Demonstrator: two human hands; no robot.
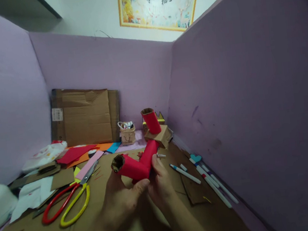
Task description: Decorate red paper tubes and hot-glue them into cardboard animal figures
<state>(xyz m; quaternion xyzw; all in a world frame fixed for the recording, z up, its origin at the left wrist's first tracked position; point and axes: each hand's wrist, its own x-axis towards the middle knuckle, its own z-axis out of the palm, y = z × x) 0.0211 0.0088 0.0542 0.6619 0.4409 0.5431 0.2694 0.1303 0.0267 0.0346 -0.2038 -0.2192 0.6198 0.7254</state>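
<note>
Both my hands hold a bent cardboard tube piece point(145, 161) wrapped in red paper, raised over the worktop. One hollow brown end opens toward the left, above my left hand point(121, 197). A further red tube section point(152, 122) stands up at the far end with its hollow top showing; whether it is joined to the held part is hard to see. My left hand closes around the near left section, its thumb pressed along the lower bend. My right hand point(160, 181) grips the right side below the slanting middle section, thumb on top.
Scissors point(81, 192) with red and yellow handles lie open at left among paper scraps point(76, 154). Markers point(185, 173) lie along the right wall. A small cardboard box point(160, 137), a small basket point(128, 135) and cardboard sheets point(86, 116) stand at the back. A white pot point(0, 207) is at far left.
</note>
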